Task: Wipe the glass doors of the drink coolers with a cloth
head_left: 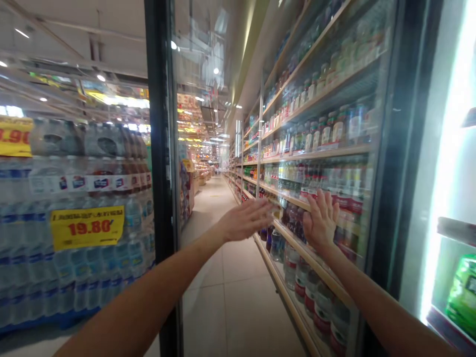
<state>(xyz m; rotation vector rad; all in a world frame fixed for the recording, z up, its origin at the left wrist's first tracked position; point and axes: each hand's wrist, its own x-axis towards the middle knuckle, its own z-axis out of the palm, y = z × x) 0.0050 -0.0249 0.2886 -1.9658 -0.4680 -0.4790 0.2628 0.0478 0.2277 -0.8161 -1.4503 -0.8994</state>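
A glass fridge door (208,124) with a black frame (160,148) stands swung out in front of me. My right hand (322,220) lies flat against the glass, fingers spread and pointing up, holding nothing. My left hand (247,218) reaches across to the right with its fingers stretched out, open and holding nothing, at or very close to the same pane. Whether it touches the glass I cannot tell. Through the pane I see the aisle and shelves of bottled drinks (316,134).
Stacked packs of water bottles (92,233) stand at the left with a yellow price tag (87,227) reading 19.80. At the far right is the lit fridge interior (449,148) with a green package (463,292) on a shelf. A tiled aisle floor (223,208) runs ahead.
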